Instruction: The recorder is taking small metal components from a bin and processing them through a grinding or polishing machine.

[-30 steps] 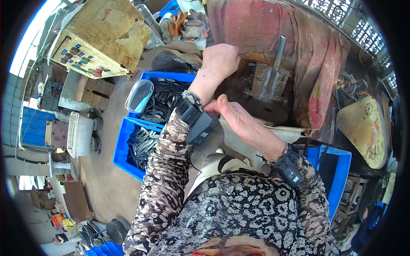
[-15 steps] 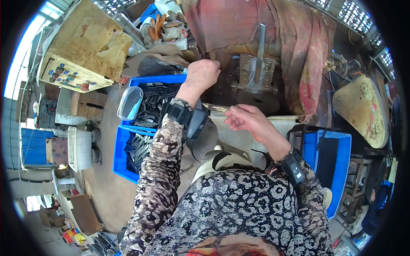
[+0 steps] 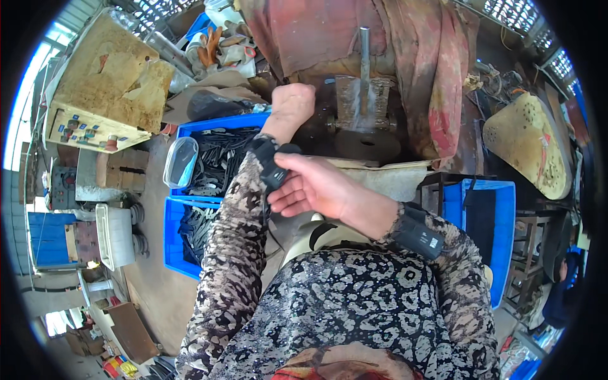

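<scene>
My left hand (image 3: 292,106) is curled into a fist over the far edge of the blue crate; the inside of the fist is hidden. On my left wrist sits a black strapped device (image 3: 272,172). My right hand (image 3: 316,189) reaches across to it, thumb on top and fingers bent along its side, gripping it. A second black device (image 3: 418,235) is strapped on my right wrist. Beyond my hands stands a machine with an upright metal rod (image 3: 365,69) and a dark round disc (image 3: 367,145).
Two blue crates, a far one (image 3: 259,120) and a near one (image 3: 174,266), hold dark flat strips at left. Another blue crate (image 3: 512,234) stands right. A stained control box (image 3: 101,82) is at far left. Reddish cloth (image 3: 310,38) hangs behind the machine.
My right hand has moved left from the light cloth edge to the device on my left wrist. My left hand stays in a fist; the whole view has shifted slightly.
</scene>
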`<act>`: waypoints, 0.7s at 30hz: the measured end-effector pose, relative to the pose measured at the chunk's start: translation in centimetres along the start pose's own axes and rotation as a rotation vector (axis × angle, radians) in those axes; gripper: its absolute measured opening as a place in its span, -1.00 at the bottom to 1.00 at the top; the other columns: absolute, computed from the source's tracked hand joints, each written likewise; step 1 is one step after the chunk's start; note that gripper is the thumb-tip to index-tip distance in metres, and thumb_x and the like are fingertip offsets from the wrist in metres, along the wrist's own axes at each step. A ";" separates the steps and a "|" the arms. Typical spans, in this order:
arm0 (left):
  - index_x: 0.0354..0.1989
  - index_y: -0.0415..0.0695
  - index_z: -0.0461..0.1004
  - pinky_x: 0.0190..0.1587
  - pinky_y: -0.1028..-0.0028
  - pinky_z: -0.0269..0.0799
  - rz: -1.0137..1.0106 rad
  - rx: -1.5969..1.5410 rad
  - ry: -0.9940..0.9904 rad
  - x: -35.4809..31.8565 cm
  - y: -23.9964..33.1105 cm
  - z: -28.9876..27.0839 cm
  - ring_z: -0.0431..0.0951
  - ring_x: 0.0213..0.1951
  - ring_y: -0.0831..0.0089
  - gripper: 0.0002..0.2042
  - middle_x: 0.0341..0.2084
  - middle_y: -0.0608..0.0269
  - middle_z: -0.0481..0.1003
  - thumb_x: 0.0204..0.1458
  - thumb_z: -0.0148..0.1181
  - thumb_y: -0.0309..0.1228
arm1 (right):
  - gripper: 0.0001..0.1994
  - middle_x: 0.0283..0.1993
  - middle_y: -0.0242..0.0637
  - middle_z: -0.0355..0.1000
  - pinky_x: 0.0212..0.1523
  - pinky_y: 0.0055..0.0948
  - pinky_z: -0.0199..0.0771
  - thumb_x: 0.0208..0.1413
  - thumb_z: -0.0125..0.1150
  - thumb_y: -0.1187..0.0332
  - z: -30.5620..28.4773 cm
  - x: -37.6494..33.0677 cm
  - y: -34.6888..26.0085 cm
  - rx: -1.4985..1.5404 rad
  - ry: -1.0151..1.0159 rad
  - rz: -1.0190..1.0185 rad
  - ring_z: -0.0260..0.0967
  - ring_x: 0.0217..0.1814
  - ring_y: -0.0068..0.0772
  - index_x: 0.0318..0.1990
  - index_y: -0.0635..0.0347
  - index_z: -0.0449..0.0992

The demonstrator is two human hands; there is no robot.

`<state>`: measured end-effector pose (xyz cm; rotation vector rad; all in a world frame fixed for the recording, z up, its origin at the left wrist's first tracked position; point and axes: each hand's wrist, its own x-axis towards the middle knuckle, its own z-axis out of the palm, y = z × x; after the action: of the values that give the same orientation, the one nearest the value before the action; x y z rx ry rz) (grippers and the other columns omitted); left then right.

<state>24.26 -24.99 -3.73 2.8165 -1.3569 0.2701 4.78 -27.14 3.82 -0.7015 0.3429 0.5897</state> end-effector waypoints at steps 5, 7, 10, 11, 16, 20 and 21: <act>-0.40 0.02 0.57 -0.36 0.23 0.53 0.088 0.053 0.089 -0.6 -0.8 0.0 0.63 -0.37 0.20 -0.90 -0.50 0.19 0.59 0.01 0.13 -0.33 | -0.45 -0.28 -0.05 0.54 -0.25 -0.30 0.59 0.18 0.09 -0.15 -0.7 0.4 1.0 0.066 -0.026 0.048 0.56 -0.26 -0.21 -0.09 0.27 0.46; -0.43 -0.02 0.55 -0.35 0.20 0.52 0.055 -0.012 0.125 -1.1 -1.0 -0.4 0.62 -0.38 0.15 -0.89 -0.52 0.16 0.58 0.01 0.14 -0.31 | -0.45 -0.27 -0.06 0.54 -0.27 -0.32 0.59 0.18 0.10 -0.14 -1.8 0.3 1.3 -0.091 -0.080 0.069 0.56 -0.27 -0.22 -0.08 0.27 0.46; -0.43 -0.04 0.54 -0.33 0.19 0.52 0.113 -0.163 0.112 -1.9 -0.8 -0.9 0.61 -0.38 0.12 -0.88 -0.51 0.12 0.57 0.02 0.14 -0.30 | -0.46 -0.26 -0.08 0.54 -0.30 -0.35 0.59 0.18 0.11 -0.12 -3.0 0.0 2.0 -0.270 -0.092 0.083 0.56 -0.28 -0.25 -0.07 0.27 0.45; -0.43 -0.05 0.54 -0.33 0.19 0.52 0.110 -0.216 0.111 -2.0 -0.6 -0.8 0.60 -0.38 0.10 -0.87 -0.50 0.11 0.57 0.02 0.14 -0.29 | -0.47 -0.26 -0.09 0.55 -0.31 -0.36 0.59 0.18 0.12 -0.11 -3.4 -0.2 2.1 -0.369 -0.083 0.083 0.57 -0.29 -0.26 -0.06 0.27 0.44; -0.49 -0.05 0.53 -0.33 0.11 0.48 0.083 -0.253 0.013 -4.5 0.5 1.3 0.57 -0.34 0.02 -0.86 -0.49 0.06 0.55 0.02 0.09 -0.33 | -0.55 -0.26 -0.20 0.56 -0.36 -0.49 0.56 0.19 0.17 0.00 -8.2 -2.3 0.0 -0.560 0.147 -0.132 0.56 -0.33 -0.42 -0.04 0.23 0.43; -0.49 -0.04 0.55 -0.34 0.15 0.50 0.145 -0.229 -0.130 -7.2 1.2 2.9 0.60 -0.35 0.07 -0.88 -0.50 0.08 0.57 -0.02 0.12 -0.34 | -0.70 -0.31 -0.38 0.54 -0.28 -0.59 0.50 0.19 0.19 0.12 -12.6 -4.8 -2.9 -0.599 0.608 -0.287 0.50 -0.29 -0.57 -0.10 0.15 0.53; -0.49 -0.03 0.58 -0.33 0.21 0.52 0.148 -0.172 -0.208 -7.3 1.6 3.0 0.62 -0.34 0.12 -0.89 -0.47 0.09 0.58 -0.03 0.13 -0.35 | -0.70 -0.31 -0.38 0.54 -0.28 -0.59 0.50 0.19 0.19 0.12 -12.7 -4.6 -3.0 -0.606 0.518 -0.300 0.50 -0.29 -0.57 -0.10 0.15 0.53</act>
<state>19.02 -20.51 -7.98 2.6674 -1.5463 -0.1381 1.72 -39.53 -1.57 -1.4713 0.5326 0.2069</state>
